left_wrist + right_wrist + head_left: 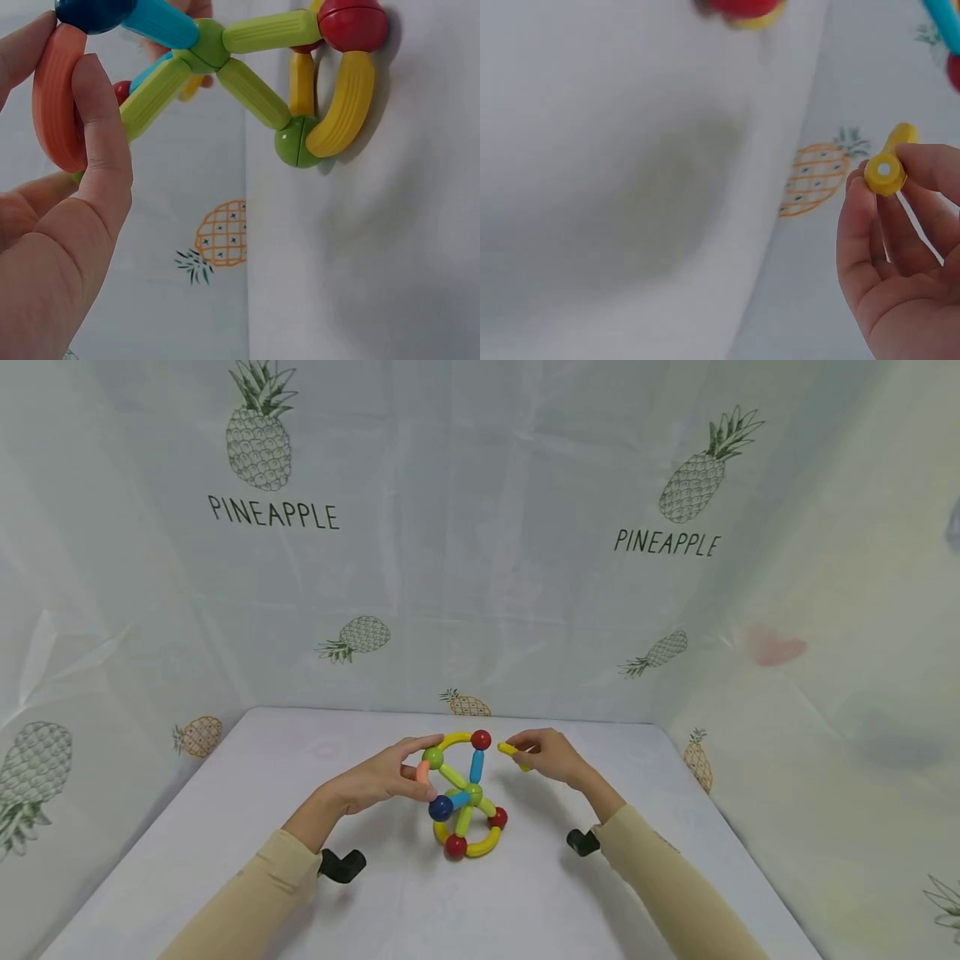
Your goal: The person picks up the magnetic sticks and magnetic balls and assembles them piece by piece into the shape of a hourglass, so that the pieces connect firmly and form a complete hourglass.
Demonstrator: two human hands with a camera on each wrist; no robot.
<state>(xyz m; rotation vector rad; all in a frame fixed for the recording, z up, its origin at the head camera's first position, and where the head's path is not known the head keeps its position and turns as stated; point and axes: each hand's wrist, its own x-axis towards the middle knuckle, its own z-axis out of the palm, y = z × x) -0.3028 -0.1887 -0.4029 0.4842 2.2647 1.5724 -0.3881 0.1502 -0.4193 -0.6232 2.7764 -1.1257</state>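
A model of magnetic balls and rods stands on the table around a green centre ball [473, 793]. My left hand [377, 778] holds its upper left side, gripping a curved coral rod [55, 105] between a dark blue ball [441, 808] and a green ball [432, 758]. A curved yellow rod [456, 739] joins that green ball to the top red ball [481, 740], with a blue rod [476, 767] below. Apart from the model, on its right, my right hand [553, 755] pinches a loose curved yellow rod [886, 172], one round end facing the wrist camera.
Lower red balls [455, 847] and curved yellow rods form the model's base on the white table [337, 910]. Behind the table hangs a pineapple-print curtain [480, 568]. Black wrist-mount pieces [343, 866] jut out beside both sleeves.
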